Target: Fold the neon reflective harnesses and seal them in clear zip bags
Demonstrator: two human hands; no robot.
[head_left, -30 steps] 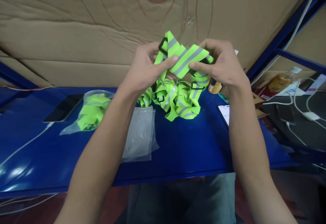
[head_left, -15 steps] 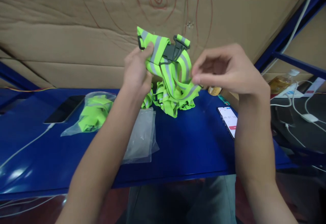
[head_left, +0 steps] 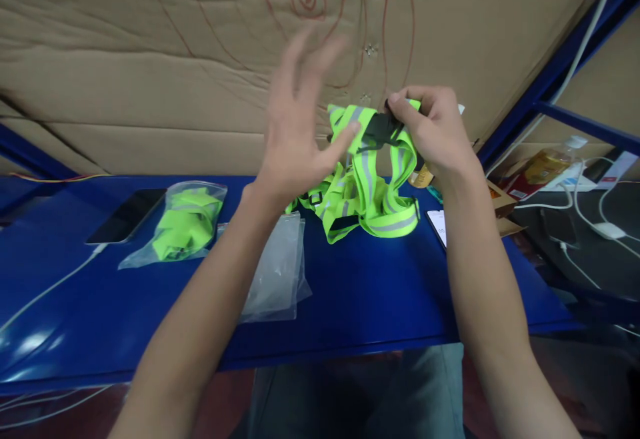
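Observation:
A neon-green reflective strap vest (head_left: pixel 365 192) with grey stripes hangs in loops above the blue table (head_left: pixel 360 292). My right hand (head_left: pixel 433 132) is closed on its black buckle (head_left: pixel 377 131) at the top. Raised beside it is my left hand (head_left: pixel 297 126), its fingers spread and blurred, the thumb tip touching a green strap. The lower loops of the vest rest on the table.
A clear bag with another folded green vest (head_left: pixel 183 222) lies left, an empty clear bag (head_left: pixel 277 269) beside it. A dark phone (head_left: pixel 125 214) with a white cable is at far left. A lit phone (head_left: pixel 439 224) lies right, with cables and a bottle (head_left: pixel 553 159) beyond. Cardboard (head_left: pixel 150 59) stands behind.
My left hand let go of the vest and opened, lifting upward. My right hand took the buckle at the top, and the vest dropped lower and unfolded into loops.

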